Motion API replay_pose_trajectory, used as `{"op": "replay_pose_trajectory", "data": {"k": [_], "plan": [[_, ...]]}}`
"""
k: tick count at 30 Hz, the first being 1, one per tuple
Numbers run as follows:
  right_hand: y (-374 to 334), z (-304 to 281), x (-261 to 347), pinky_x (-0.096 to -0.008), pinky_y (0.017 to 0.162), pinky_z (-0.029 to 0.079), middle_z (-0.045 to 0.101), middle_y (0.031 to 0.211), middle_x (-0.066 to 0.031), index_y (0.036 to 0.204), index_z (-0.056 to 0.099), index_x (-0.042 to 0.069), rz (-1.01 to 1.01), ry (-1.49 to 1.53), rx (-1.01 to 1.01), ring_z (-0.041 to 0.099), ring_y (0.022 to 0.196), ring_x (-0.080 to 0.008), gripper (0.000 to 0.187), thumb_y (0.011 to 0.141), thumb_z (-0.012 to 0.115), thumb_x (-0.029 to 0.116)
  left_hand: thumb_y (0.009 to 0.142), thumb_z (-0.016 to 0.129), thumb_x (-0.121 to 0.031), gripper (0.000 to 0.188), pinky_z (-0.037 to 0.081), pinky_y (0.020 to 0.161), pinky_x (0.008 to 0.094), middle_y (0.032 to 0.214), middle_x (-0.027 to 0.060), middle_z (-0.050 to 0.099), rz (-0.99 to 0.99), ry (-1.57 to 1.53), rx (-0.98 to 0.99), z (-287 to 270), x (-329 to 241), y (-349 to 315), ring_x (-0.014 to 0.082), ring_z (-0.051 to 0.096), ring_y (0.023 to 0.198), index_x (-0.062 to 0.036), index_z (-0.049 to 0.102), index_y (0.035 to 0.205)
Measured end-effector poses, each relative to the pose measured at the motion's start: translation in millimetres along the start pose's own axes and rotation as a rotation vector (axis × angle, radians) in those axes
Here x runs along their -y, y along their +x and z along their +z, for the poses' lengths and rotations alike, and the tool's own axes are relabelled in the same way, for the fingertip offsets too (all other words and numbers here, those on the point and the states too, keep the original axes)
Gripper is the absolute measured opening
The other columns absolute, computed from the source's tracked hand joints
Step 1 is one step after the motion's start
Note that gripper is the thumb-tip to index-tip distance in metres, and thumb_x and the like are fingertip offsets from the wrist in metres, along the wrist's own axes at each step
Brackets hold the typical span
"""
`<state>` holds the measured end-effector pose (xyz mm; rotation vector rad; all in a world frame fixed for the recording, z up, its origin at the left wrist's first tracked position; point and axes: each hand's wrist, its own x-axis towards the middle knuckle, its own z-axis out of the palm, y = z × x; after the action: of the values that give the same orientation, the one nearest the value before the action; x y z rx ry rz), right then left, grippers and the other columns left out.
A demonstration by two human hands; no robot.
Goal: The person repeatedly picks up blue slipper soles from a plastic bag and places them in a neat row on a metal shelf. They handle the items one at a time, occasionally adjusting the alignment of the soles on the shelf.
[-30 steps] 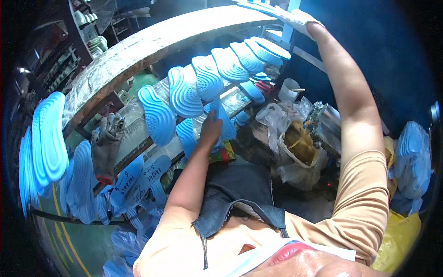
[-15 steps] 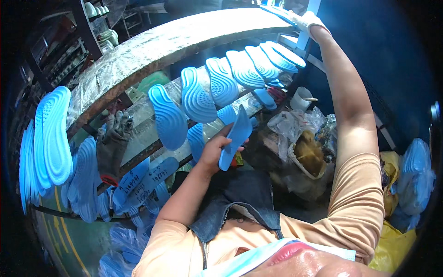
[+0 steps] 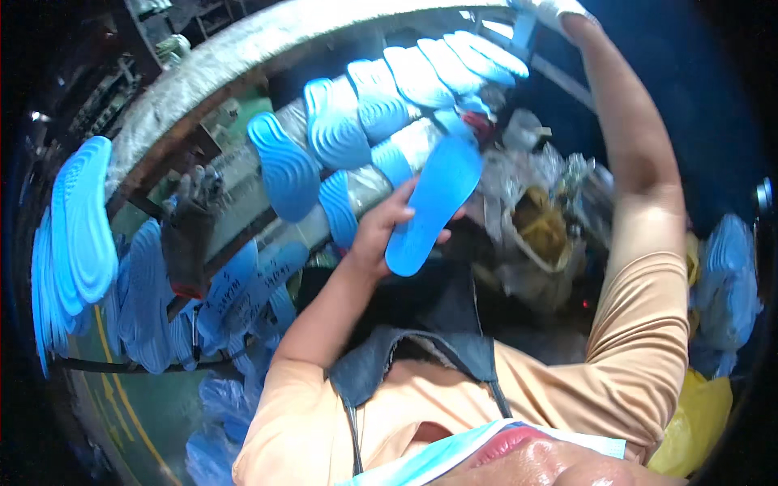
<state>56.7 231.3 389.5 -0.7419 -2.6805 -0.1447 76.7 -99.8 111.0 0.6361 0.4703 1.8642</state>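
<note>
A blue shoe insole [image 3: 438, 202] is gripped in my left hand [image 3: 382, 231], its smooth face up and its wider end pointing away from me. My right hand [image 3: 561, 10], in a white glove, reaches to the far right end of the bench; the top edge of the picture cuts it off, so its fingers and anything in them are hidden. Beyond my left hand, several ridged blue insoles [image 3: 336, 130] lie side by side in a row below the bench top.
A pale bench top [image 3: 235, 53] curves across the far side. More insoles [image 3: 85, 227] stand bunched at the left, near a hanging dark glove [image 3: 188, 243]. Plastic bags [image 3: 539, 235] fill the space right of my left hand. A yellow bag [image 3: 693, 421] sits at the lower right.
The insole in my left hand has turned from nearly edge-on to show its broad smooth face. The bench and insole row sit higher in view, and my right hand has slipped mostly past the top edge.
</note>
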Motion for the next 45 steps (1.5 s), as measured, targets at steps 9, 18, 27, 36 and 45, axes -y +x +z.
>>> {"op": "replay_pose_trajectory", "data": {"k": [9, 18, 27, 36, 45], "plan": [[-170.4, -58.2, -82.0, -0.0408, 0.105, 0.042, 0.058, 0.133, -0.0213, 0.132, 0.055, 0.000, -0.174, -0.219, 0.095, 0.053, 0.125, -0.0365, 0.066, 0.090, 0.056, 0.052, 0.085, 0.054, -0.002, 0.075, 0.055, 0.094, 0.0500, 0.141, 0.0279, 0.042, -0.268, -0.153, 0.297, 105.0, 82.9, 25.3, 0.0439, 0.051, 0.126, -0.0003, 0.021, 0.152], [-248.5, -68.4, -137.1, -0.0424, 0.100, 0.045, 0.063, 0.125, -0.0203, 0.128, 0.058, 0.004, -0.071, -0.264, 0.376, 0.059, 0.116, -0.0368, 0.055, 0.090, 0.056, 0.043, 0.094, 0.044, -0.011, 0.047, 0.054, 0.095, 0.0476, 0.125, 0.0277, 0.057, -0.457, -0.083, 0.092, 127.1, 169.7, 94.4, 0.0370, 0.064, 0.108, 0.0060, 0.041, 0.138], [-230.2, 14.5, -214.0, -0.0372, 0.089, 0.048, 0.071, 0.102, -0.0068, 0.100, 0.071, 0.007, -0.120, 0.279, 0.637, 0.063, 0.097, -0.0225, 0.022, 0.081, 0.061, 0.013, 0.092, 0.062, -0.031, 0.049, 0.050, 0.092, 0.0389, 0.115, 0.0189, 0.066, -0.164, 1.226, -0.206, -6.8, 122.3, 66.0, 0.0318, 0.064, 0.106, 0.0025, 0.056, 0.127], [-221.0, 38.3, -223.2, -0.0466, 0.102, 0.045, 0.064, 0.122, -0.0135, 0.127, 0.065, 0.014, 0.215, 0.306, 0.714, 0.057, 0.117, -0.0274, 0.046, 0.088, 0.066, 0.038, 0.089, 0.061, -0.046, 0.071, 0.034, 0.105, 0.0608, 0.147, 0.0329, 0.034, -0.316, 2.280, -1.195, -142.9, 25.8, 7.6, 0.0474, 0.036, 0.134, 0.0003, 0.042, 0.138], [-124.9, -15.7, -225.9, -0.0269, 0.073, 0.040, 0.055, 0.087, 0.0038, 0.120, 0.063, 0.011, 0.030, 0.521, 0.140, 0.049, 0.080, -0.0085, 0.036, 0.096, 0.056, 0.037, 0.077, 0.078, -0.039, 0.076, 0.036, 0.101, 0.0615, 0.135, 0.0311, 0.043, -0.069, 2.213, -1.223, -174.2, 16.2, 3.4, 0.0468, 0.043, 0.127, 0.0033, 0.044, 0.131]]}}
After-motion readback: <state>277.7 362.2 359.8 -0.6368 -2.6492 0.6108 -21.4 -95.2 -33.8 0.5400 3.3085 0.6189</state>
